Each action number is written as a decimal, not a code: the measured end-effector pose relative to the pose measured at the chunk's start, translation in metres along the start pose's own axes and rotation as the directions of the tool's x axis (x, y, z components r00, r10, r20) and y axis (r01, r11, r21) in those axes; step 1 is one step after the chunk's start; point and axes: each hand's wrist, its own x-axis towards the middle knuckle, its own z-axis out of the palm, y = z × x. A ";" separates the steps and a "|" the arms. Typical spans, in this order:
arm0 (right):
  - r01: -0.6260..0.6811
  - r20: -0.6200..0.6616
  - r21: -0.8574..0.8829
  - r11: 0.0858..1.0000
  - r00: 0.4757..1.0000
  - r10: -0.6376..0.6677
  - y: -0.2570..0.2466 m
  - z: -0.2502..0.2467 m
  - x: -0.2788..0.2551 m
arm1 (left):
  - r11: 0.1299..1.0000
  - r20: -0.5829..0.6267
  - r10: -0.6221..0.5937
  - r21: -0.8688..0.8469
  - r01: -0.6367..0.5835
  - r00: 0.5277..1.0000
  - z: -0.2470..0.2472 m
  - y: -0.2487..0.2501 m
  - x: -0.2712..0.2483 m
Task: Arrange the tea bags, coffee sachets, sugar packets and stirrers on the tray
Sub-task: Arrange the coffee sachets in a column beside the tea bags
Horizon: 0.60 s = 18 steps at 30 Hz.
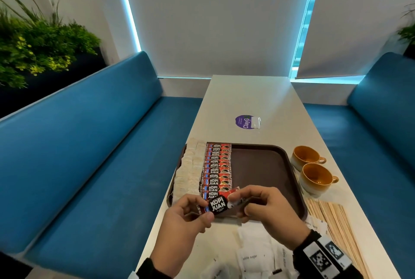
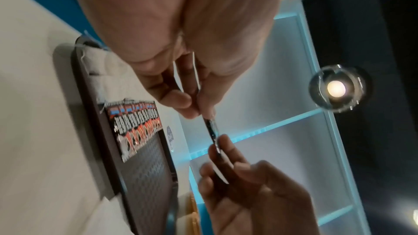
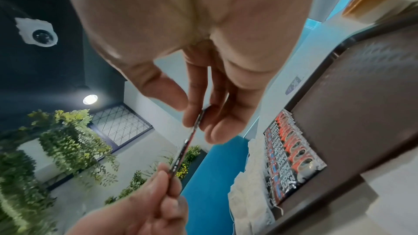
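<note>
A red-and-black coffee sachet (image 1: 219, 203) is held above the near edge of the brown tray (image 1: 265, 166). My left hand (image 1: 190, 213) pinches its left end, and my right hand (image 1: 260, 202) pinches its right end. Both wrist views show the sachet (image 2: 212, 131) (image 3: 187, 142) edge-on between the fingertips. On the tray, a column of coffee sachets (image 1: 216, 168) lies beside rows of pale tea bags (image 1: 189, 166) at the left. White sugar packets (image 1: 253, 256) lie loose on the table near me. Wooden stirrers (image 1: 336, 225) lie at the right.
Two orange cups (image 1: 314, 168) stand right of the tray. A purple sticker (image 1: 243, 121) and a small clear packet (image 1: 255, 122) lie farther up the white table (image 1: 251, 99). Blue benches (image 1: 78, 155) flank both sides. The tray's right half is bare.
</note>
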 end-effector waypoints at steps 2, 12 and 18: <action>-0.007 -0.030 -0.058 0.998 1.000 0.005 0.001 0.000 0.002 | 0.996 0.008 0.025 0.081 -0.026 1.000 -0.004 -0.002 0.005; -0.311 -0.182 0.088 0.946 0.929 0.322 0.034 0.001 0.048 | 0.836 -0.068 0.149 0.542 -0.089 0.986 -0.017 -0.018 0.040; -0.444 -0.268 -0.070 0.893 0.871 0.412 0.058 0.000 0.087 | 0.606 0.180 -0.105 0.791 -0.080 0.978 -0.018 -0.026 0.051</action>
